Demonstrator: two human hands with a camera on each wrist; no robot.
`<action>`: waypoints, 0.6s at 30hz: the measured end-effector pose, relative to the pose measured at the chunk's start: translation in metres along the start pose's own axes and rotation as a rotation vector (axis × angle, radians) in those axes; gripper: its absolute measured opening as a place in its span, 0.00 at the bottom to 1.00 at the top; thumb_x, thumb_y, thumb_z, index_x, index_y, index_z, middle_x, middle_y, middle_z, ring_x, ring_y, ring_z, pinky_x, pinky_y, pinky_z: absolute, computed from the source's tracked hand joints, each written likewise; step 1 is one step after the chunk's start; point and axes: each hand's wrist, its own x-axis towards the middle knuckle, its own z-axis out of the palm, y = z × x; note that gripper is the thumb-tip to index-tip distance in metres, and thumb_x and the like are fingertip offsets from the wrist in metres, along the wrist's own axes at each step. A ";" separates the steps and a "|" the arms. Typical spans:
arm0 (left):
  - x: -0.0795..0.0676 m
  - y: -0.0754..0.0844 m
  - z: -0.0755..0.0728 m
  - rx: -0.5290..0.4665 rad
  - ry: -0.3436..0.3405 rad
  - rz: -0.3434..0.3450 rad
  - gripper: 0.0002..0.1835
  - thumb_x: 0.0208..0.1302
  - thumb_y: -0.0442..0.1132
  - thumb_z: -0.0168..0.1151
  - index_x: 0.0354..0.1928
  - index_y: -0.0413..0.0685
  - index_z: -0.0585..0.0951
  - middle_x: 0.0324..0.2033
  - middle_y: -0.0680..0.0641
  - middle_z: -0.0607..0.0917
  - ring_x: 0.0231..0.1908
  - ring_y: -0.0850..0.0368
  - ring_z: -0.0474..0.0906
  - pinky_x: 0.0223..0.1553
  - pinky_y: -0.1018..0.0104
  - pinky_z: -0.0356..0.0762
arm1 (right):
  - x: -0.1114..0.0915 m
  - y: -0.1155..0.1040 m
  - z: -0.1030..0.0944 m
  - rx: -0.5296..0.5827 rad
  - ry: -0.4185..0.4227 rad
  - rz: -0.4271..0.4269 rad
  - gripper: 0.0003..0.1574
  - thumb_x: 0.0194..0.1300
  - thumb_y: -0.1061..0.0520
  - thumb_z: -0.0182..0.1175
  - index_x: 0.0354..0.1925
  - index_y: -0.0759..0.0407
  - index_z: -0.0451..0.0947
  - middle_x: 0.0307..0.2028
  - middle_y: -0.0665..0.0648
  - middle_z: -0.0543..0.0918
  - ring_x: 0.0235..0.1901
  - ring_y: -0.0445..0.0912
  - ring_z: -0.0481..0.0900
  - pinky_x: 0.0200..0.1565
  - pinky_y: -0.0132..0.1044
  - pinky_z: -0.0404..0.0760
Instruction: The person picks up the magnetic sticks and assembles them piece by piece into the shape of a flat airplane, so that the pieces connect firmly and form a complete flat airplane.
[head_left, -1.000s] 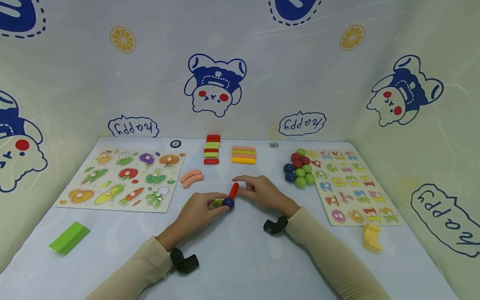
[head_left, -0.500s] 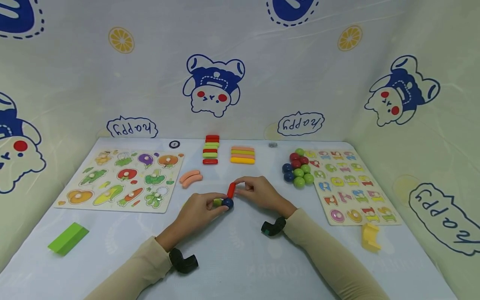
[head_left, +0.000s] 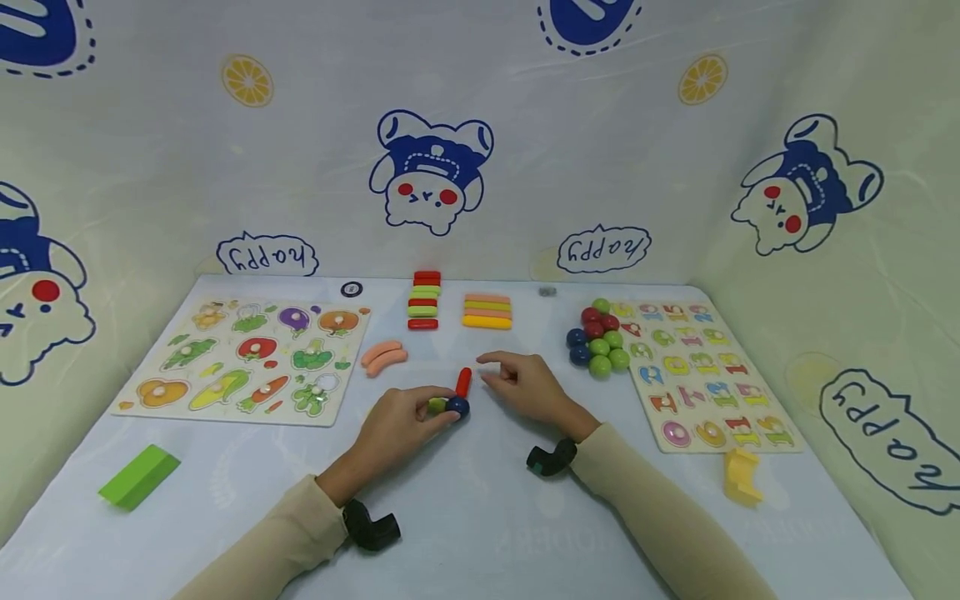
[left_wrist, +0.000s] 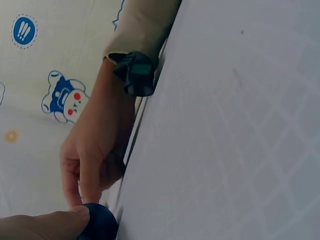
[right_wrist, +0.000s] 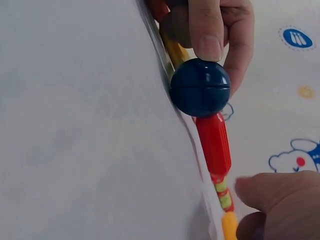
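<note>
My left hand (head_left: 393,425) pinches a dark blue ball (head_left: 459,407) between thumb and fingers, low over the table. In the right wrist view the blue ball (right_wrist: 200,87) shows a groove round its middle. A red peg (head_left: 464,382) sticks out from the ball's far side, pointing away from me. Beside the ball, a short green peg (head_left: 437,405) shows partly behind the left fingers. My right hand (head_left: 528,387) stands just right of the red peg, apart from it, its fingers loosely bent and holding nothing.
Red and green pegs (head_left: 423,302) and yellow and pink pegs (head_left: 487,312) lie at the back. Pink curved pieces (head_left: 386,358) lie nearer. Coloured balls (head_left: 600,344) cluster beside the right puzzle board (head_left: 783,446). A vegetable puzzle board (head_left: 300,417), green block (head_left: 140,477) and yellow block (head_left: 742,477) flank the hands.
My right hand has let go of the red peg and drawn back slightly to the right. The left hand keeps hold of the blue ball in the same place.
</note>
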 end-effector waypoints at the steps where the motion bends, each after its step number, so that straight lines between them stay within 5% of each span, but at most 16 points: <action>1: 0.000 0.000 0.000 -0.003 0.000 0.000 0.20 0.53 0.54 0.68 0.48 0.59 0.83 0.10 0.57 0.67 0.13 0.63 0.64 0.16 0.69 0.56 | -0.002 0.001 -0.001 -0.001 0.027 0.006 0.18 0.64 0.46 0.59 0.52 0.44 0.78 0.14 0.47 0.66 0.15 0.42 0.66 0.18 0.33 0.63; 11: 0.001 0.002 0.001 0.003 0.013 0.007 0.19 0.55 0.51 0.67 0.50 0.61 0.83 0.09 0.57 0.66 0.12 0.63 0.62 0.16 0.69 0.55 | -0.033 0.016 -0.022 -0.040 0.220 0.057 0.16 0.64 0.51 0.60 0.50 0.47 0.79 0.13 0.47 0.66 0.15 0.41 0.63 0.19 0.34 0.62; 18: -0.002 0.005 -0.001 -0.002 0.013 -0.006 0.18 0.56 0.51 0.67 0.50 0.64 0.82 0.10 0.56 0.66 0.12 0.62 0.62 0.16 0.69 0.56 | -0.052 0.025 -0.035 -0.080 0.365 0.166 0.17 0.65 0.48 0.58 0.52 0.46 0.78 0.14 0.48 0.67 0.15 0.42 0.65 0.17 0.33 0.62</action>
